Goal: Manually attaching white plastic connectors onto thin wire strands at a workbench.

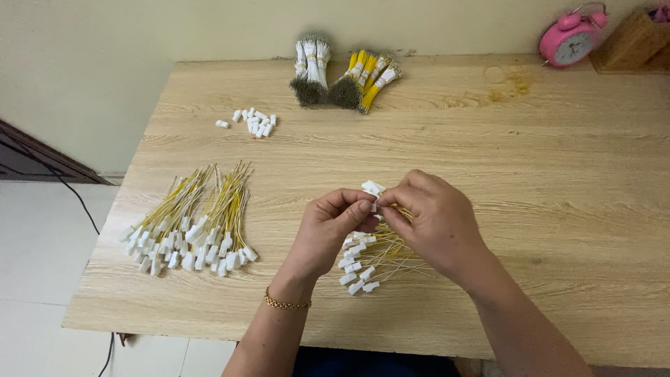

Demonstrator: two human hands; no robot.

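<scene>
Nearest the viewer, a small heap of yellow wires with white connectors (pixel 363 269) lies on the desk (pixel 558 209), just below both hands. The left hand (pixel 328 230), with a gold bracelet (pixel 286 303) at the wrist, is curled nearly closed, thumb and forefinger pinching a small white connector (pixel 373 207). The right hand (pixel 436 223) is likewise almost closed, its fingertips pressed to the same connector from the other side, so the two hands touch there. A thin yellow wire runs back under the right hand's fingers. Left of that heap, well apart, two fanned bundles of finished wires (pixel 192 230) rest with their white ends toward the desk's near edge. Farther away than the heap, to its left, lie loose white connectors (pixel 252 123). Beyond those, near the desk's far edge, lie tied bundles of white and yellow wires (pixel 342 73). At the far right stand a pink alarm clock (pixel 571 40) and a wooden block (pixel 635 42).
</scene>
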